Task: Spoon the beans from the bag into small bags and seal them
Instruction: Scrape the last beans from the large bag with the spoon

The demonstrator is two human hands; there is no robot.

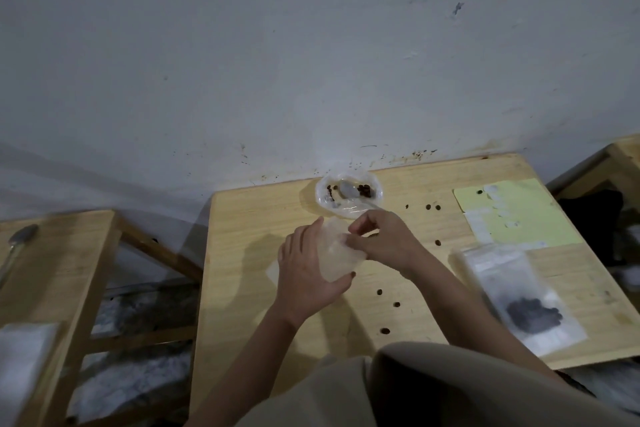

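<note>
On the far left, a grey metal spoon [17,246] lies on a second wooden bench [59,274], bowl end pointing away, with a blurred white sheet [20,364] nearer. On the main pale wooden bench [242,288], the left hand [306,274] has its grip curled round a small clear plastic bag [337,253], which is held just above the bench top, its long axis running near to far and its mouth toward the far side. The right hand [384,236] pinches that bag's mouth edge. Just beyond, an open clear plastic bag [348,194] holds a few dark brown beans [363,190] and a pale spoon whose make is unclear. Loose beans [388,308] dot the wood. To the right lie a yellow paper sheet [533,218] and a flat clear bag of dark beans [530,305].
</note>
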